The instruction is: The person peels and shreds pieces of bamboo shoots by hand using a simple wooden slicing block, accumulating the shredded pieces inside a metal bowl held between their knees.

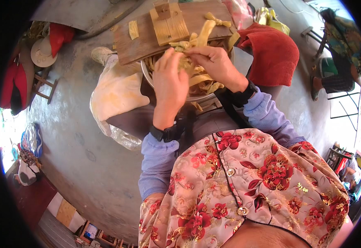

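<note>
Over a round metal basin (145,73) full of limp yellow-brown strips, perhaps pickled vegetable, both of my hands work at one bundle of strips (184,63). My left hand (170,80) is closed on the bundle's near side, its fingertips partly hidden. From the right, my right hand (218,65) pinches the bundle between thumb and fingers. One wide strip (205,33) rises beyond the right hand toward a wooden board (136,48). The board lies across the far part of the basin and carries a smaller pale wood block (170,25). A knotted strip (218,19) rests on the board's right end.
A red towel (274,56) drapes my right knee and a pale cloth (118,89) my left. A small yellow piece (133,29) lies on the board. Another person (345,45) sits at the far right. Wooden stools (44,89) stand at the left on the grey floor (79,128).
</note>
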Tool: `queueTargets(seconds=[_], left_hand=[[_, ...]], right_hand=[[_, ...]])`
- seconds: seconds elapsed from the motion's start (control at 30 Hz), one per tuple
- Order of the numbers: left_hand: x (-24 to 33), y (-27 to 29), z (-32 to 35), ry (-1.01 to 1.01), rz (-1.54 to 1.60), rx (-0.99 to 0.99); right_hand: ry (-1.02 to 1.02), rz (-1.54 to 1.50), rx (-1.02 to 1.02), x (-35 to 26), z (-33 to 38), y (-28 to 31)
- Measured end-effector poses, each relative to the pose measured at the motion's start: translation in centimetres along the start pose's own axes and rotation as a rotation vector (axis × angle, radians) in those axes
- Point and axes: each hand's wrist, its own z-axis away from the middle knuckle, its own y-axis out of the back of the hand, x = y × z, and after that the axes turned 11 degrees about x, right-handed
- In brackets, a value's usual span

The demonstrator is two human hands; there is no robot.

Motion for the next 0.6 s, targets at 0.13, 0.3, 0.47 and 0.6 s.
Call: queueTargets(seconds=[0.13, 0.3, 0.47, 0.6], left_hand=[[0.1, 2.0, -1.7, 0.347, 0.506, -0.097], [1.5, 3.7, -1.0, 0.343, 0.258, -0.052], [0.4, 1.0, -0.3, 0.938, 1.211, -0.263], [-3.4, -0.3, 0.1, 1.162, 2.053, -0.555]], right_hand=[[-0.139, 0.065, -0.283, -0.9, 0.2, 1.0], [-0.428, -0.203, -0.448, -3.7, 0.4, 1.6], [-0.415, -0.115, -0.633, -5.5, 0.3, 1.5], [-0.290, -0.163, -0.450, -5.0, 0.8, 1.2]])
